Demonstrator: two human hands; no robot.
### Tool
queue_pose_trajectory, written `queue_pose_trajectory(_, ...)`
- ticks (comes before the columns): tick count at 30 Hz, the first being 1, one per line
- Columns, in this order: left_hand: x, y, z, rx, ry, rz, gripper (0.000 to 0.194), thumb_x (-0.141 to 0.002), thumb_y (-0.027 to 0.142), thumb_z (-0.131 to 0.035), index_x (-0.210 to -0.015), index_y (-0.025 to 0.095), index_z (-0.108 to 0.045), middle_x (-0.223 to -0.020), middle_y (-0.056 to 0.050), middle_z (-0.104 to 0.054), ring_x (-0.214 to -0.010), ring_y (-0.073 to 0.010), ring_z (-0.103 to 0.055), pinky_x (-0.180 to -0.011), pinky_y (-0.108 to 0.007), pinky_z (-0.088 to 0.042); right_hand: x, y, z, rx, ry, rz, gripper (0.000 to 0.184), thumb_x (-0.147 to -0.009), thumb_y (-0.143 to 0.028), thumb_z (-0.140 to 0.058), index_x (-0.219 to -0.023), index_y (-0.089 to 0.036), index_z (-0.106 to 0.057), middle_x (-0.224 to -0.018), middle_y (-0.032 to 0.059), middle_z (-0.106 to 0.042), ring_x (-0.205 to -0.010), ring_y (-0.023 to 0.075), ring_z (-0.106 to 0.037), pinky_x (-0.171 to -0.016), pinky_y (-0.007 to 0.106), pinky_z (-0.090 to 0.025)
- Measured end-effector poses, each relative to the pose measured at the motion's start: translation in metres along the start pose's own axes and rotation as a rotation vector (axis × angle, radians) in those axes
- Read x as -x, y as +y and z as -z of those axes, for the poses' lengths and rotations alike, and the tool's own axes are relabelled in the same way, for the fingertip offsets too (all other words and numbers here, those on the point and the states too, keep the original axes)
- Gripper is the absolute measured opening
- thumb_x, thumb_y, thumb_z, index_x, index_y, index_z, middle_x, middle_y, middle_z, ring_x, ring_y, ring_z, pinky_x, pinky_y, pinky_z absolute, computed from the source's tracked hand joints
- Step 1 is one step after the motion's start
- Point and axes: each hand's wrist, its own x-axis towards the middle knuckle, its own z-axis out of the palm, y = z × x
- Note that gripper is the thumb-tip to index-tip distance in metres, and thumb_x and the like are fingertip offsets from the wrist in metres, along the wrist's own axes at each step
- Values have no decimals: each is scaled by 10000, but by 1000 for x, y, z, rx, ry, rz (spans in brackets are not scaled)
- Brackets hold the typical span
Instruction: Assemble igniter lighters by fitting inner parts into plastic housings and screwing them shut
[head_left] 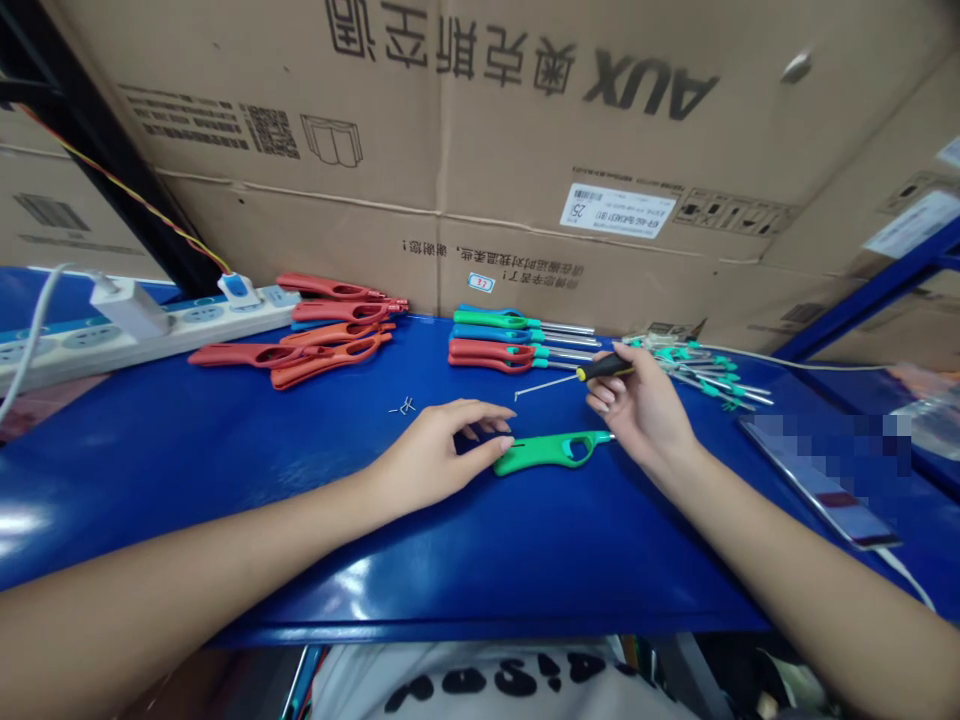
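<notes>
A green gas lighter lies flat on the blue tabletop in front of me, its metal tip pointing right. My left hand rests at its handle end, thumb touching it, fingers stretched and apart from the thumb. In my right hand is a screwdriver with a black and yellow handle. Its thin shaft points left above the lighter, and a tiny screw seems to hang at the tip. Several small screws lie loose beyond my left hand.
Red and orange lighter shells lie at the left, near a white power strip. Several lighters with metal tubes are stacked ahead. Metal tubes with teal parts and a phone sit right. A large cardboard box stands behind.
</notes>
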Motion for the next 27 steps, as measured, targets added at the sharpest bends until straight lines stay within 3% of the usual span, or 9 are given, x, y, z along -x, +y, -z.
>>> queue_pose_trajectory(5, -2, 5, -1, 170, 84, 147, 285, -875, 378, -696, -1082, 186, -731, -990, -48, -783, -886, -201, -724, -768, -317, -581, 7, 8, -5, -64, -46, -119, 287, -736, -448, -747, -729, -196, -610, -510, -87, -297, -461, 74, -329, -432, 219, -299)
queue_pose_trajectory(12, -2, 9, 3, 165, 129, 193, 199, -829, 380, -754, -904, 201, -798, -915, -29, -804, -847, -209, -743, -774, -304, -587, 10, 9, -7, -78, -85, -102, 261, -778, -425, -722, -753, -186, -620, -518, -90, -282, -453, 70, -316, -434, 222, -300)
queue_pose_trajectory(18, 1, 11, 5, 93, 132, 163, 177, -842, 369, -746, -906, 215, -805, -943, -18, -803, -884, -203, -743, -851, -313, -580, 11, 7, -7, -87, -69, -90, 253, -781, -418, -706, -727, -189, -615, -516, -87, -280, -442, 66, -301, -437, 229, -291)
queue_pose_trajectory(27, 2, 11, 5, 12, 110, 83, 132, -869, 329, -716, -872, 223, -795, -911, -13, -793, -835, -190, -727, -793, -314, -561, 10, 5, -5, -45, -89, -55, 257, -814, -421, -664, -714, -199, -580, -523, -86, -264, -433, 69, -296, -438, 236, -298)
